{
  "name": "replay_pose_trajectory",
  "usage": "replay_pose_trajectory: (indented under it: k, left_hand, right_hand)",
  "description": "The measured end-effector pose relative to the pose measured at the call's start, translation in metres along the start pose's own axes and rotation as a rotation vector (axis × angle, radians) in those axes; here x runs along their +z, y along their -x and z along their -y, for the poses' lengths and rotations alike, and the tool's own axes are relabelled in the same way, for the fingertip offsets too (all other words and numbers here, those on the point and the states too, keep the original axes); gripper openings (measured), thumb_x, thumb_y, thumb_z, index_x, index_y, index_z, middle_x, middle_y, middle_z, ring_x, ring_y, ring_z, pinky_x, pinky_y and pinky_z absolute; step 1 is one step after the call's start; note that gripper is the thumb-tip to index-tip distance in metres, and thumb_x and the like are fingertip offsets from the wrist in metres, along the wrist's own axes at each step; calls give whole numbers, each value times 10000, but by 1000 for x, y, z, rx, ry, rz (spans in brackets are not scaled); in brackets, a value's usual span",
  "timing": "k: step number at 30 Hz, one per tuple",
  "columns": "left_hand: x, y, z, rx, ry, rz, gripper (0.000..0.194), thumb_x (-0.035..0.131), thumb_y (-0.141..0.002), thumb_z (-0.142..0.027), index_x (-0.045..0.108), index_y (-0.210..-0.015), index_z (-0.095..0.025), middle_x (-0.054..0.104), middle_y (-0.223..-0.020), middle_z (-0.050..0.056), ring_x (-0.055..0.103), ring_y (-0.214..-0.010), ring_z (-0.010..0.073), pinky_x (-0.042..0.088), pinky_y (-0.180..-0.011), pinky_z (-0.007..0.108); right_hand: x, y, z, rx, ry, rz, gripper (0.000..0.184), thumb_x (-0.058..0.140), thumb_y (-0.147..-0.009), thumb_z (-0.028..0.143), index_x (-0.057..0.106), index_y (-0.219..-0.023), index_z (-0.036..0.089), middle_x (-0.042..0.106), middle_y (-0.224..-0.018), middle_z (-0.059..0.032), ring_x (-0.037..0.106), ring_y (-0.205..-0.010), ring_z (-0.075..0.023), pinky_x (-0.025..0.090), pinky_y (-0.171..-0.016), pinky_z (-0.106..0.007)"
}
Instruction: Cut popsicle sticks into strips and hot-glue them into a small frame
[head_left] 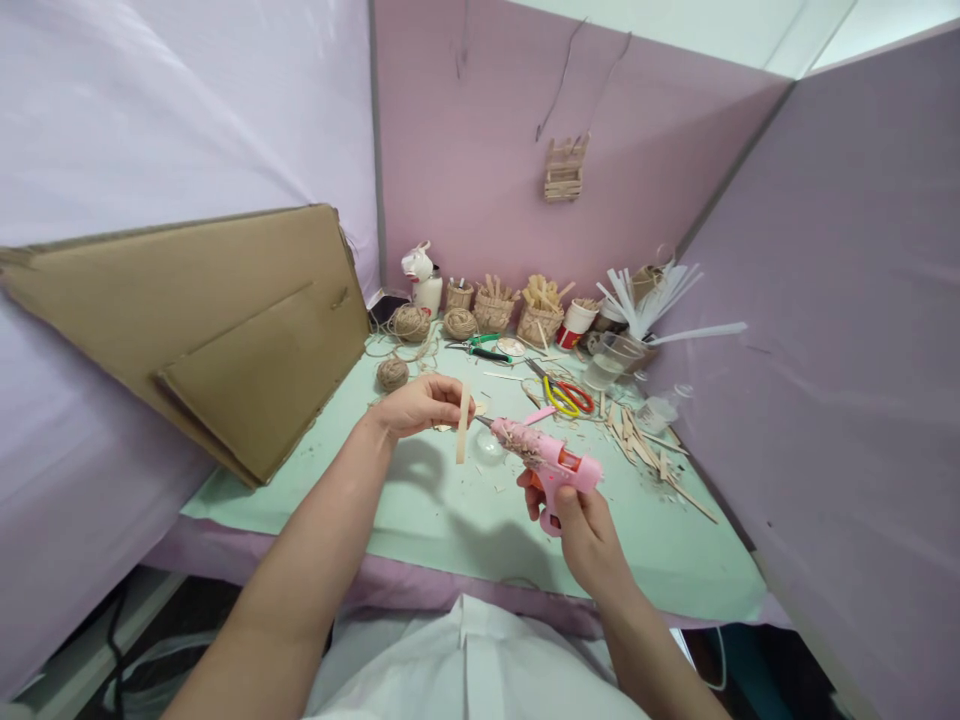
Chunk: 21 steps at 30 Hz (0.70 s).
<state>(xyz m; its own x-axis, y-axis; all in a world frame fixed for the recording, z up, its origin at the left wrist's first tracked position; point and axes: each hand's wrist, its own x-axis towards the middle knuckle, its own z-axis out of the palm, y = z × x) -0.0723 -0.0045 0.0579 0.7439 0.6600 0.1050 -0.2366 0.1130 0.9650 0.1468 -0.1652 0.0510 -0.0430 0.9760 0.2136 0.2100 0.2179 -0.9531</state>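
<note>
My left hand (429,403) pinches a flat wooden craft stick (463,430), held upright above the table. In my right hand (589,530) is a pink hot glue gun (544,455), its body smeared with dried glue and bits of wood. The nozzle points left, close to the stick and my left fingertips; whether it touches cannot be made out. Below them a small clear round piece (491,447) lies on the green tabletop (420,520), partly behind the gun.
Scissors (566,393) and pliers (484,347) lie behind my hands. Twine balls (392,375) sit at left, near a large cardboard sheet (262,350). Baskets of sticks (540,320) line the back wall. Glue sticks (649,300) stand in a cup (611,365); wood scraps (637,440) litter the right.
</note>
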Motion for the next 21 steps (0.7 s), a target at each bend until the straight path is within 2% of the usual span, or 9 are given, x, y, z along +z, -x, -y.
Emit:
replay_pose_trajectory:
  k: [7, 21]
  left_hand:
    - [6, -1, -2, -59, -8, 8, 282, 812, -557, -201, 706, -803, -114, 678, -717, 50, 624, -651, 124, 487, -635, 227]
    - [7, -1, -1, -60, -8, 24, 261, 809, -559, -204, 690, -777, -121, 691, -710, 49, 640, -648, 125, 503, -637, 226]
  right_hand:
    - [5, 1, -3, -42, 124, -21, 506, 323, -897, 563, 591, -914, 134, 507, -673, -20, 413, -547, -112, 349, -500, -245]
    - [6, -2, -8, -51, 220, -66, 497, 317, -895, 553, 594, -883, 141, 542, -669, -32, 451, -545, -126, 360, -492, -255]
